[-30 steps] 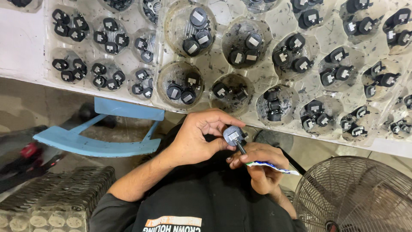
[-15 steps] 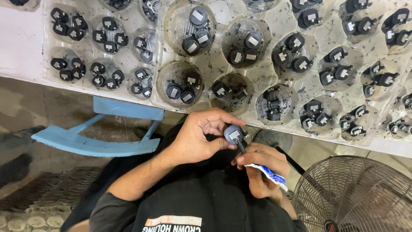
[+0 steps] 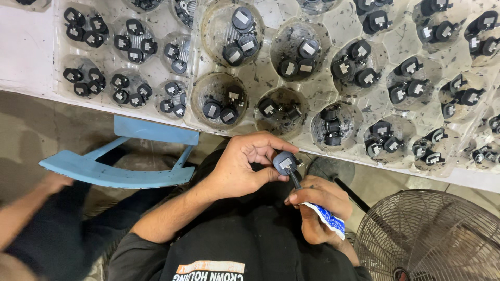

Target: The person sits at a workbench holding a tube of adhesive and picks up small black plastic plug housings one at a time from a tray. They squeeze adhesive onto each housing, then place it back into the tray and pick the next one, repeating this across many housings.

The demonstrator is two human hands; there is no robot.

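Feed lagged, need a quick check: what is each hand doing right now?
Left hand: closed on the small dark plug part.
Right hand: closed on a blue-and-white tube, tip at the part.

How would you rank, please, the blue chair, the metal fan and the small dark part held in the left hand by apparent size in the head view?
1. Blue chair and metal fan: look alike, and the fan is cut off by the frame, so unranked.
2. Small dark part, pinched in the left hand: smallest.

A long clear plastic tray (image 3: 263, 78) with round cups lies on a white bench (image 3: 31, 47), each cup holding a few small black round parts (image 3: 239, 31) with pale square faces. Below the bench stands a blue frame (image 3: 120, 174), perhaps a stool. A wire fan guard (image 3: 432, 239) fills the lower right corner. Another person's arm (image 3: 26, 208) enters at the left.
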